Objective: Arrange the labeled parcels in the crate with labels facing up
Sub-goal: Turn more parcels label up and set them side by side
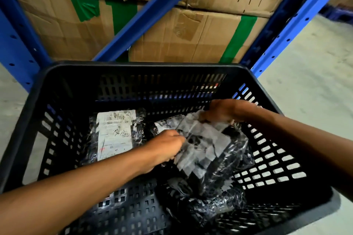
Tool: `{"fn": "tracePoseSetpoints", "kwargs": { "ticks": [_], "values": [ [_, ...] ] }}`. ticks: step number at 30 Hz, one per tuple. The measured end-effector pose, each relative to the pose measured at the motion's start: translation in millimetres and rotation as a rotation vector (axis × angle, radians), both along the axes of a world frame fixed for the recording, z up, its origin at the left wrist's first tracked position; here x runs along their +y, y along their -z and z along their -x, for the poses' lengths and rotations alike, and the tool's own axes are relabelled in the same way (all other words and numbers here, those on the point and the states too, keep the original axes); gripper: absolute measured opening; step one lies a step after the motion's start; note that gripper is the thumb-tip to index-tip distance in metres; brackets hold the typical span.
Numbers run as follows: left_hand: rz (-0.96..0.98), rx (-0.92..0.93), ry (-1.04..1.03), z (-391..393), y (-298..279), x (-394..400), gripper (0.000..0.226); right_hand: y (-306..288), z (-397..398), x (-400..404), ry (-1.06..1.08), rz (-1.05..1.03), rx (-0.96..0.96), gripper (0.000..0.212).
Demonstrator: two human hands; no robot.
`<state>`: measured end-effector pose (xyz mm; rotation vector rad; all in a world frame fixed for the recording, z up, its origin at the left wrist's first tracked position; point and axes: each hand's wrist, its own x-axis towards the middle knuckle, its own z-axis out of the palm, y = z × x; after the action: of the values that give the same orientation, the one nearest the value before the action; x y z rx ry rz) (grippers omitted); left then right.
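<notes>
A black slotted plastic crate (133,66) fills the lower view. Inside it at the left lies a black plastic-wrapped parcel (114,135) flat with its white label facing up. To its right, a second black parcel (208,150) with a white label on top is blurred by motion. My left hand (166,149) grips its left edge and my right hand (225,110) grips its far top edge. More black wrapped parcels (206,200) lie beneath it at the crate's front right.
Blue metal shelving posts (286,25) stand behind the crate, holding stacked cardboard boxes (181,40) with green tape. Pale concrete floor (305,82) extends to the right. The crate's front-left floor (129,206) shows bare.
</notes>
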<state>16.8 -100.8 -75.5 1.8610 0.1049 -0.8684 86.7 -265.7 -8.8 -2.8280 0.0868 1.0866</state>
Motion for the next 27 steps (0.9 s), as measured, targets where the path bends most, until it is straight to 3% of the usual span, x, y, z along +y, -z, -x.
{"fn": "tracePoseSetpoints", "kwargs": {
  "ticks": [4, 6, 9, 13, 15, 19, 21, 23, 25, 27],
  "values": [
    [0.066, 0.197, -0.148, 1, -6, 13, 0.078, -12, -9, 13, 0.304, -0.48, -0.026, 0.037],
    [0.133, 0.263, -0.202, 2, -18, 17, 0.097, -12, -7, 23, 0.411, -0.693, 0.044, 0.03],
    [0.051, 0.256, -0.218, -1, -37, 28, 0.092, 1, 2, 32, 0.489, -0.884, 0.066, 0.028],
    [0.082, 0.311, -0.242, -11, -50, 31, 0.05, 15, 12, 31, 0.568, -1.032, 0.076, 0.03],
    [0.079, 0.276, -0.283, -8, -49, 29, 0.039, 14, 11, 24, 0.529, -0.964, 0.075, 0.028],
    [0.117, 0.062, -0.374, -14, -49, 31, 0.015, 21, 16, 4, 0.378, -0.604, 0.057, 0.039],
    [0.221, 0.001, -0.325, -18, -47, 45, 0.057, 26, 20, -7, 0.385, -0.528, -0.004, 0.052],
    [0.273, -0.061, -0.323, -19, -48, 56, 0.086, 27, 23, -16, 0.475, -0.646, 0.025, 0.072],
    [0.313, -0.133, -0.31, -23, -55, 61, 0.077, 28, 26, -18, 0.513, -0.889, 0.165, 0.077],
    [0.374, -0.146, -0.235, -15, -63, 64, 0.065, 30, 32, -11, 0.485, -1.013, 0.178, 0.07]
  ]
}}
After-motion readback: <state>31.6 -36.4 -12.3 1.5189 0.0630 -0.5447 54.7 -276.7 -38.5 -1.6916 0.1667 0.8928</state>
